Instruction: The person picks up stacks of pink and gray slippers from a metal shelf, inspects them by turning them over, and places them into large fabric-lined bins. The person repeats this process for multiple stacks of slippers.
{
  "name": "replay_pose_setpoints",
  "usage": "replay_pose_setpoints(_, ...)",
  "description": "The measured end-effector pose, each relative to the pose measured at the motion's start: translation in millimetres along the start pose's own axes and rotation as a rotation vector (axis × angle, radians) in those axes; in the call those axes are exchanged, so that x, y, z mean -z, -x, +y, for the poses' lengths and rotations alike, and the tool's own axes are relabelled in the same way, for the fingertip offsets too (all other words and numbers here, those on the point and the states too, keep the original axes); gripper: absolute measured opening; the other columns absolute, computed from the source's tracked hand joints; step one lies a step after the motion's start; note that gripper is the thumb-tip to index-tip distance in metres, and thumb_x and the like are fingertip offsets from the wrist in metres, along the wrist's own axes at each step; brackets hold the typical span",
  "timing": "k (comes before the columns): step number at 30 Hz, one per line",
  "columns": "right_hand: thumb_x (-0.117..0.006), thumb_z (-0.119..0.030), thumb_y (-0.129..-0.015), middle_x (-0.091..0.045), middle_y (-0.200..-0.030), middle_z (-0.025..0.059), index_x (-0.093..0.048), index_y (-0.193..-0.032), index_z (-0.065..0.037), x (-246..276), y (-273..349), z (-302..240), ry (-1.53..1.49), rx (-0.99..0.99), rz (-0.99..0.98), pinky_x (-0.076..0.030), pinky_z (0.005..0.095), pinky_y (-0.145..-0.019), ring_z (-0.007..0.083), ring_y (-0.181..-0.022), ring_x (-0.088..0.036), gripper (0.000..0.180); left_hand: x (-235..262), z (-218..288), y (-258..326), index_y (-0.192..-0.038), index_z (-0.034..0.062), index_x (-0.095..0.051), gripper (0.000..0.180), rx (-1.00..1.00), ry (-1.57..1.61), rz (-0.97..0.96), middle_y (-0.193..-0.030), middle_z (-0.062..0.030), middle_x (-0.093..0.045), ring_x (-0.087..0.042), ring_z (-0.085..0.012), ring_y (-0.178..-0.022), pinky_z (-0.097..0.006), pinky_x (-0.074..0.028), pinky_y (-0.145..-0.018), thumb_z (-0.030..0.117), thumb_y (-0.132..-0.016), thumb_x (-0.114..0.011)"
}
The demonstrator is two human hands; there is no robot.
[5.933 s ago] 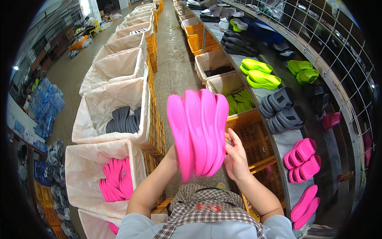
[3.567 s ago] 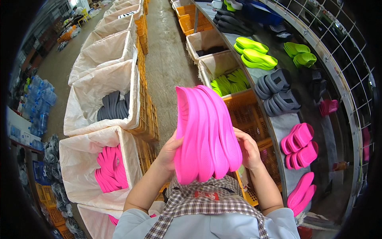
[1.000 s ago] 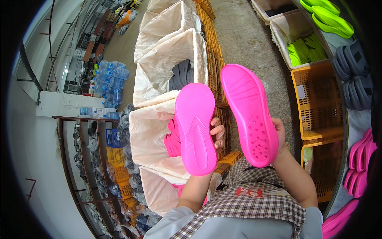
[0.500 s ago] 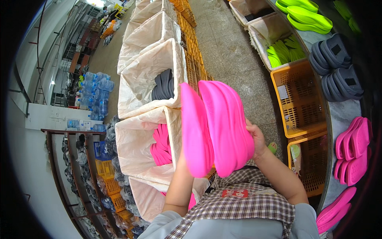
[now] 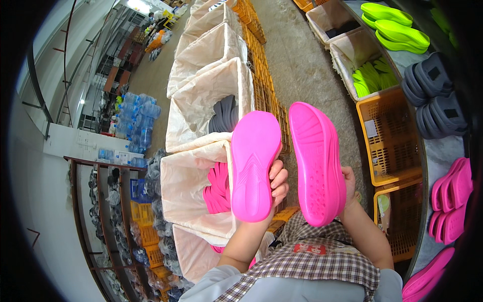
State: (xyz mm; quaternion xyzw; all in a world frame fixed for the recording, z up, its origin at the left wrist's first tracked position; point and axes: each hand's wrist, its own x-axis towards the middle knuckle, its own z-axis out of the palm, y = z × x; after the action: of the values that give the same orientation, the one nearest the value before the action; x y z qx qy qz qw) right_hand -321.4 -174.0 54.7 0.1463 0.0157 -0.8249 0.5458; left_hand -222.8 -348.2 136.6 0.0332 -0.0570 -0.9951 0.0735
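My left hand (image 5: 279,182) is closed on a bright pink shoe sole (image 5: 255,168), its fingers wrapped over the sole's right edge. That sole stands toe end away from me and shows a smooth face with a V-shaped pattern at mid-length. Beside it, a gap apart, more pink shoe soles (image 5: 318,163) are gripped by my right hand (image 5: 348,183) along their right side. The front one shows ridges at the far end and small dimples lower down. How many are layered behind it I cannot tell. Both palms are mostly hidden.
Lined bins stand in a row on the left, one with pink soles (image 5: 218,189), another with dark grey ones (image 5: 224,116). Yellow crates (image 5: 390,136) and a bin of lime soles (image 5: 375,75) line the right. A grey bench (image 5: 443,151) carries pink, grey and lime stacks.
The pink soles have been turned and parted. A single sole's smooth face now shows in my left hand, and a dimpled face in my right. My left fingers have come into view.
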Motion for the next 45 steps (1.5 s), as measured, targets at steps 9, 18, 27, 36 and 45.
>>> replay_pose_setpoints(9, -0.044, -0.018, -0.083, -0.048, -0.132, 0.0176, -0.035, -0.136, 0.0, -15, 7, -2, 0.336, 0.304, -0.074, -0.044, 0.041, -0.1, 0.0257, -0.122, -0.049, 0.056, -24, -29, -21, -0.133, 0.0033, -0.044, 0.041, 0.029, -0.64, 0.449, -0.122, -0.0094, -0.056, -0.06, -0.0197, -0.104, -0.032, -0.052, -0.087, 0.018, -0.096, -0.052)
replay_pose_setpoints(18, -0.066, -0.029, -0.087, -0.036, -0.143, 0.0155, -0.016, -0.145, -0.003, 15, 39, -44, 0.627, 0.242, 0.079, -0.037, 0.0395, -0.106, 0.0247, -0.129, -0.04, 0.081, -7, -61, -55, -0.148, 0.0124, -0.015, 0.079, 0.116, -1.113, 0.185, -0.143, -0.0137, -0.035, -0.041, -0.0266, -0.126, -0.04, -0.039, -0.103, 0.005, -0.086, -0.063)
replay_pose_setpoints(27, -0.062, -0.046, -0.087, -0.04, -0.143, 0.0097, -0.025, -0.145, -0.008, 53, 92, -71, 0.419, 0.396, -0.092, -0.037, 0.0394, -0.107, 0.0213, -0.127, -0.045, 0.078, -117, -171, -109, -0.136, 0.0039, -0.04, 0.072, -0.403, -2.136, -1.009, -0.141, -0.0201, -0.038, -0.035, -0.0348, -0.133, -0.046, -0.026, -0.11, 0.013, -0.073, -0.074)
replay_pose_setpoints(36, -0.064, -0.05, -0.084, -0.046, -0.139, 0.009, -0.034, -0.141, -0.007, 87, 139, -88, 0.454, 0.472, 0.26, -0.038, 0.0388, -0.106, 0.0202, -0.123, -0.048, 0.078, -127, -364, -124, -0.117, 0.0048, -0.058, 0.051, -0.482, -2.117, -1.971, -0.126, -0.0091, -0.055, -0.043, -0.0256, -0.129, -0.054, -0.031, -0.105, 0.03, -0.074, -0.067)
replay_pose_setpoints(45, -0.065, -0.051, -0.083, -0.051, -0.134, 0.01, -0.042, -0.136, -0.004, 75, 150, -93, 0.401, 0.488, 0.258, -0.041, 0.0392, -0.103, 0.0211, -0.12, -0.052, 0.074, -148, -306, -99, -0.086, 0.0018, -0.059, 0.014, -0.257, -1.519, -1.661, -0.114, -0.0159, -0.062, -0.059, -0.0308, -0.109, -0.047, -0.046, -0.094, 0.01, -0.076, -0.066)
